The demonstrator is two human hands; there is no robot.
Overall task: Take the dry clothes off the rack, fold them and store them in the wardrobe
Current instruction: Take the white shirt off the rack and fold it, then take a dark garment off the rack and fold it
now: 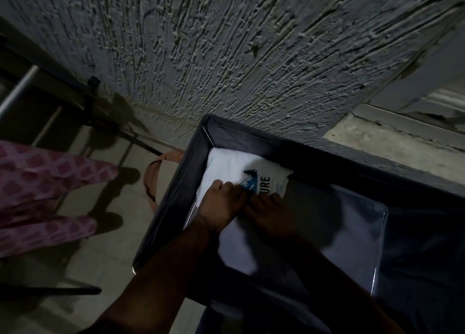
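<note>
A folded white T-shirt (231,167) with a blue mountain print and black letters lies inside a dark fabric wardrobe compartment (176,182). Both my hands are on top of the shirt, side by side. My left hand (221,202) rests on its left part with the fingers bent over the print. My right hand (269,212) lies flat beside it, fingers pointing toward the letters. A pink patterned garment (45,190) hangs at the left, over the drying rack (17,92).
A rough grey plaster wall (226,56) stands right behind the compartment. A brown strap handle (151,180) sticks out by the compartment's left wall. Concrete floor (83,245) lies to the left, with a dark rod across it. A step runs at the upper right.
</note>
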